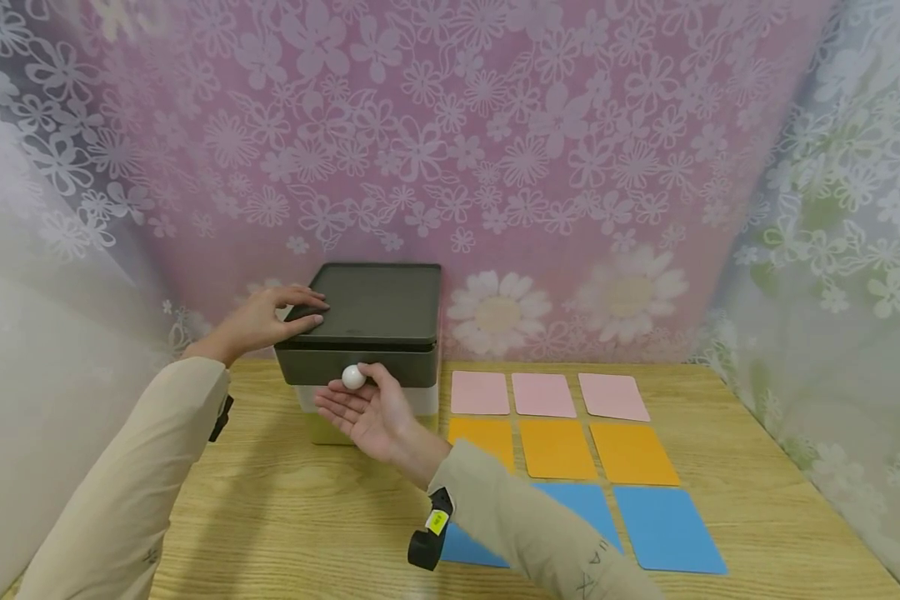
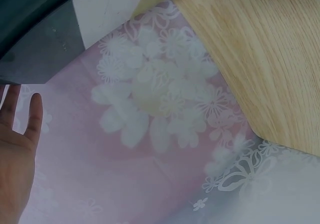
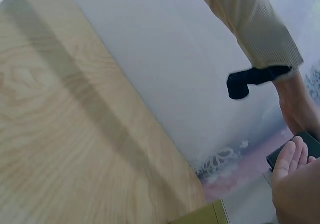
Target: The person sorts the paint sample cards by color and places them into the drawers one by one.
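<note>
Left of centre in the head view, you had a white ball (image 1: pixel 353 377) just in front of the dark-grey-rimmed box (image 1: pixel 307 367); couldn't tell if they touched. Your R hand (image 1: pixel 375 417), palm up w/ fingers fairly straight, pinched it btwn thumb and index finger. Your L hand (image 1: pixel 270 321), relaxed, rested at the left edge of the lid (image 1: pixel 382 300), apart from the R. Step in hand, judging by pose: prob. holding the ball at the box while steadying the lid. Next move seemed to call for a secure thumb on the ball & a steady L hand; dest. unclear.

Right of centre, pink cards (image 1: pixel 480 392), orange cards (image 1: pixel 557 450) and blue cards (image 1: pixel 671 529) showed no visible writing. Lower centre, the yellow sticker (image 1: pixel 437 522) on your R wrist camera (image 1: pixel 425 550) was too small to read. Bottom right, your R sleeve (image 1: pixel 517 508) bore dark strokes, one A-like, one X-like; no brand legible.
</note>
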Available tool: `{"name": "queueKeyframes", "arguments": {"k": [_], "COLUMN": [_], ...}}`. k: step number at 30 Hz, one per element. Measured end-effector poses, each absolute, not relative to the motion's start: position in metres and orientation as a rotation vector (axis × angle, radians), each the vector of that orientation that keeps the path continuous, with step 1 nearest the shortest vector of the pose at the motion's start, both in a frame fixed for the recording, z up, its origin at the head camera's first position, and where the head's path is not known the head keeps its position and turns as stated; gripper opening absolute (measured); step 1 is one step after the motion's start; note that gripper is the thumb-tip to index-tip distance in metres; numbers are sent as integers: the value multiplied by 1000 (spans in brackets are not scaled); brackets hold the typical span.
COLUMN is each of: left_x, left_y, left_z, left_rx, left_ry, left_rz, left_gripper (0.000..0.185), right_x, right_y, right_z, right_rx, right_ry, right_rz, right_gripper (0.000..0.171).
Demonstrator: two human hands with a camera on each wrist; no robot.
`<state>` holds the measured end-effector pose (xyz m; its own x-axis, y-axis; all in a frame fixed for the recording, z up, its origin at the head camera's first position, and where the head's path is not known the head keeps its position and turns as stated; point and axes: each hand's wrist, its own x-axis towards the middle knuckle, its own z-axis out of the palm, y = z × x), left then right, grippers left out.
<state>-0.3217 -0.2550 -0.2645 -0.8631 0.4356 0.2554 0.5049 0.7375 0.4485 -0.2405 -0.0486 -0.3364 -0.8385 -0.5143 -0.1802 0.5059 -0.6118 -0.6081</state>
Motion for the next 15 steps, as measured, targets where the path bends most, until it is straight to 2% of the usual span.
{"name": "queueKeyframes", "arguments": {"k": [15], "left_x": [-322], "left_y": [-255], "left_z": [-263], "left_rx": [-813], "left_ry": [-2778], "left_rz": [-760], "left_gripper": [34], "right_x": [-185], "right_y": [-45], "right_z": [-334], "right_rx": [-25], "right_ry": [986], "right_rz": [-2346], "right_gripper": [38]}}
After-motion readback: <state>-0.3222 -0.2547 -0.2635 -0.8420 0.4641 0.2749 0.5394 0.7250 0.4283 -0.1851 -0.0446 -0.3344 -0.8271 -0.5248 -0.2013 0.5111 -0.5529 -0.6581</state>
